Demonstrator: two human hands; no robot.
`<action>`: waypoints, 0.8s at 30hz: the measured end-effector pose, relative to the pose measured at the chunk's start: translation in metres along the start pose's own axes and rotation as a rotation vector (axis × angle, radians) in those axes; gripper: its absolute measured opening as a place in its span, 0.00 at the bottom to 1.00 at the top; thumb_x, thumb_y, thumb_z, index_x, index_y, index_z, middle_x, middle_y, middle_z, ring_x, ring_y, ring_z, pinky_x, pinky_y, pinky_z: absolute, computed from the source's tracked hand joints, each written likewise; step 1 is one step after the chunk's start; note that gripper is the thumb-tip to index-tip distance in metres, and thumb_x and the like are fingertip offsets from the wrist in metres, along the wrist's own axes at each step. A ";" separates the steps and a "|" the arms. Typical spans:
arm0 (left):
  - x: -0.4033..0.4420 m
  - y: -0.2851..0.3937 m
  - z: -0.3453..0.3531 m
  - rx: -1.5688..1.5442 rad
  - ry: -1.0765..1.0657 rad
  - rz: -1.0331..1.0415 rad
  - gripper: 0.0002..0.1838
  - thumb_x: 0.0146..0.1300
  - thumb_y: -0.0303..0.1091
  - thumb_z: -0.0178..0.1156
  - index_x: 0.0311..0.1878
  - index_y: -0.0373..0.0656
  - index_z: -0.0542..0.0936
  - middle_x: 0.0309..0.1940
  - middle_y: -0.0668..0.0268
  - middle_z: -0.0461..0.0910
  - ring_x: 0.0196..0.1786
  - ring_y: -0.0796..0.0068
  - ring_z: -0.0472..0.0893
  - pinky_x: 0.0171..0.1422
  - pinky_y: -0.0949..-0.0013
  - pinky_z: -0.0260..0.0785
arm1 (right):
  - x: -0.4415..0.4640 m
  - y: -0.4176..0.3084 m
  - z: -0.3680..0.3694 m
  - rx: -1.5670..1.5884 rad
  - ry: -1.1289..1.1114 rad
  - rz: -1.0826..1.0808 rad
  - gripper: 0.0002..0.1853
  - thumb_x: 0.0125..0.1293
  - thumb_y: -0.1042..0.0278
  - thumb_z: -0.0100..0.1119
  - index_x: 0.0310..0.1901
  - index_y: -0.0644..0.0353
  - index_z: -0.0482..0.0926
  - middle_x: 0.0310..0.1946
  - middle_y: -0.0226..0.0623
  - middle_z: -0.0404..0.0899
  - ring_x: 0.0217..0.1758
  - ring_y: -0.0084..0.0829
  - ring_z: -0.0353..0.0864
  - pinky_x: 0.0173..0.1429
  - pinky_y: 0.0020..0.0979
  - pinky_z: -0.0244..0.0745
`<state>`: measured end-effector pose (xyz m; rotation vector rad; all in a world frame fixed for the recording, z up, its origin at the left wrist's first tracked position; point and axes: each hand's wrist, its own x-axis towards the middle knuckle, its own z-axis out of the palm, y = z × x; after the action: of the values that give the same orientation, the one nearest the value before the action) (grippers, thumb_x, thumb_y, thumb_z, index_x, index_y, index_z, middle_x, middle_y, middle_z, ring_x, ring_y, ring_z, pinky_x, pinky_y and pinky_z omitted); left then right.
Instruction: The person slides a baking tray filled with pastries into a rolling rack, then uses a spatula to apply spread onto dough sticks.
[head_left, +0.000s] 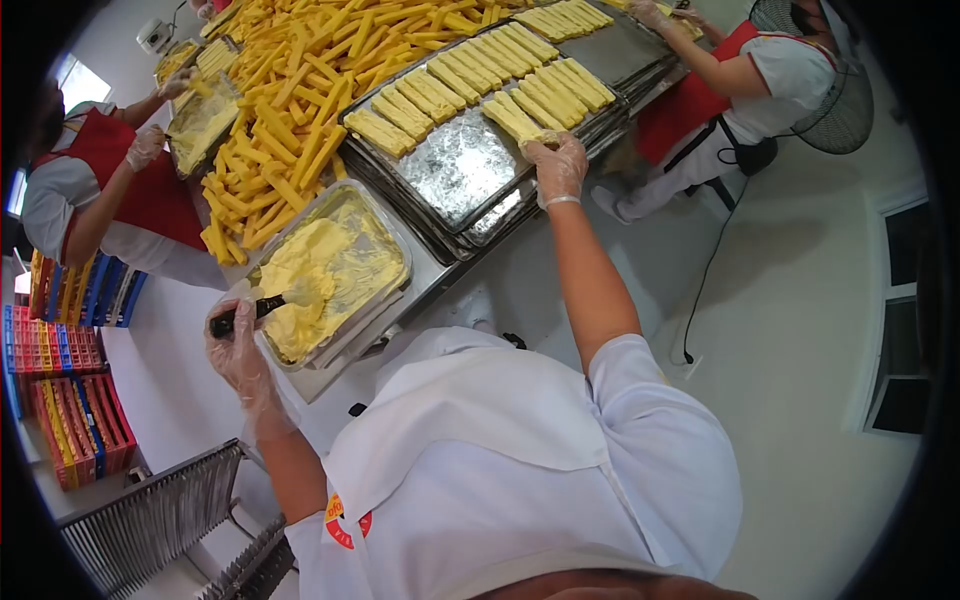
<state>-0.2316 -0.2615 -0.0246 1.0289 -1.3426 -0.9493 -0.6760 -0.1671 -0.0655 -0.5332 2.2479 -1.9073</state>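
My left hand (238, 350), in a clear plastic glove, is closed around the black handle of a spatula (246, 315). The spatula's blade reaches into soft yellow spread in a rectangular tub (398, 232) at the table's near corner. My gloved right hand (558, 165) pinches the near end of a spread-coated stick (512, 118) on a metal baking tray (455, 180). Rows of similar coated sticks (445, 82) lie across the tray's far part. Beside the tub rises a big heap of plain yellow sticks (290, 120).
A co-worker in a red apron (150, 180) works at another spread tub (205, 125) on the left. Another person (740, 90) stands at the far right. Stacked plastic crates (75, 400) and a metal rack (160, 510) are at the lower left. A cable (705, 275) crosses the floor.
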 end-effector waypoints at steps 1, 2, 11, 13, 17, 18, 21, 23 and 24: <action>-0.001 0.003 0.003 -0.002 0.011 0.010 0.08 0.63 0.25 0.66 0.44 0.37 0.79 0.39 0.63 0.79 0.37 0.75 0.81 0.38 0.75 0.78 | 0.003 0.000 0.001 -0.083 -0.003 -0.032 0.16 0.48 0.70 0.71 0.37 0.70 0.82 0.33 0.47 0.84 0.34 0.36 0.83 0.44 0.33 0.77; -0.001 0.004 0.003 -0.003 0.016 0.005 0.08 0.63 0.25 0.66 0.44 0.37 0.79 0.40 0.63 0.79 0.37 0.75 0.81 0.38 0.75 0.78 | 0.007 0.001 0.000 -0.167 -0.005 -0.061 0.16 0.48 0.69 0.71 0.38 0.70 0.82 0.33 0.48 0.84 0.35 0.37 0.83 0.44 0.34 0.77; -0.007 0.011 0.002 0.016 0.043 -0.009 0.08 0.63 0.24 0.66 0.44 0.38 0.79 0.41 0.63 0.79 0.38 0.76 0.81 0.39 0.74 0.77 | 0.022 0.013 -0.019 -0.630 -0.062 -0.374 0.16 0.50 0.55 0.67 0.33 0.59 0.87 0.36 0.48 0.84 0.42 0.47 0.83 0.50 0.42 0.77; -0.008 0.014 -0.002 0.010 0.061 -0.002 0.08 0.63 0.24 0.66 0.44 0.38 0.79 0.40 0.64 0.80 0.38 0.77 0.81 0.40 0.74 0.77 | 0.034 0.012 -0.020 -0.651 -0.016 -0.448 0.13 0.55 0.56 0.62 0.35 0.55 0.88 0.36 0.47 0.84 0.42 0.47 0.83 0.49 0.44 0.77; -0.007 0.018 0.000 0.003 0.083 0.007 0.08 0.62 0.24 0.67 0.44 0.38 0.80 0.40 0.65 0.80 0.39 0.78 0.80 0.41 0.75 0.76 | 0.076 0.009 0.000 -0.765 -0.121 -0.533 0.11 0.57 0.58 0.60 0.37 0.52 0.87 0.38 0.44 0.84 0.44 0.47 0.83 0.49 0.45 0.77; -0.007 0.018 0.001 0.014 0.074 0.005 0.08 0.62 0.24 0.67 0.44 0.39 0.80 0.40 0.66 0.80 0.39 0.78 0.80 0.41 0.75 0.75 | 0.085 0.009 0.008 -0.869 -0.211 -0.474 0.12 0.57 0.58 0.60 0.38 0.51 0.87 0.40 0.43 0.84 0.46 0.46 0.82 0.51 0.44 0.76; -0.010 0.021 0.003 0.039 0.062 0.004 0.08 0.62 0.23 0.67 0.44 0.39 0.80 0.40 0.66 0.80 0.39 0.79 0.79 0.42 0.76 0.74 | 0.098 0.017 0.024 -1.069 -0.305 -0.407 0.12 0.56 0.58 0.58 0.38 0.49 0.87 0.40 0.42 0.85 0.47 0.46 0.82 0.52 0.45 0.76; -0.013 0.023 0.005 0.050 0.055 -0.005 0.08 0.63 0.23 0.67 0.44 0.39 0.80 0.40 0.65 0.80 0.39 0.79 0.79 0.42 0.76 0.73 | 0.106 0.023 0.027 -1.077 -0.306 -0.416 0.12 0.55 0.58 0.58 0.38 0.49 0.87 0.39 0.42 0.85 0.46 0.47 0.83 0.51 0.46 0.76; -0.015 0.025 0.005 0.055 0.052 -0.013 0.08 0.63 0.24 0.67 0.44 0.39 0.80 0.40 0.65 0.80 0.39 0.79 0.79 0.42 0.76 0.73 | 0.107 0.024 0.025 -1.071 -0.305 -0.457 0.12 0.54 0.56 0.58 0.36 0.48 0.86 0.37 0.42 0.85 0.45 0.47 0.83 0.49 0.47 0.76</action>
<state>-0.2377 -0.2404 -0.0051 1.0984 -1.3263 -0.8937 -0.7704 -0.2252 -0.0808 -1.4193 2.8993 -0.4454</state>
